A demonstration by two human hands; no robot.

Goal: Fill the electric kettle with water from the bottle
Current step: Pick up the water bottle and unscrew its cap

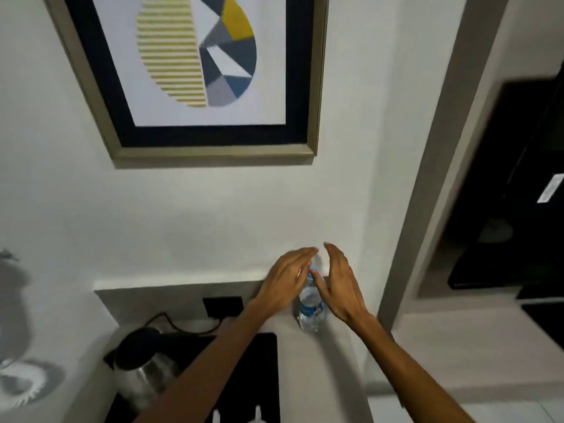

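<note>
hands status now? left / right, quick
Left hand: open, fingers spread beside the top of the water bottle, not gripping it.
Right hand: open, on the bottle's other side, holding nothing.

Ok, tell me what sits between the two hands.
Head view: the water bottle stands upright on the counter between the left hand and right hand.
</note>
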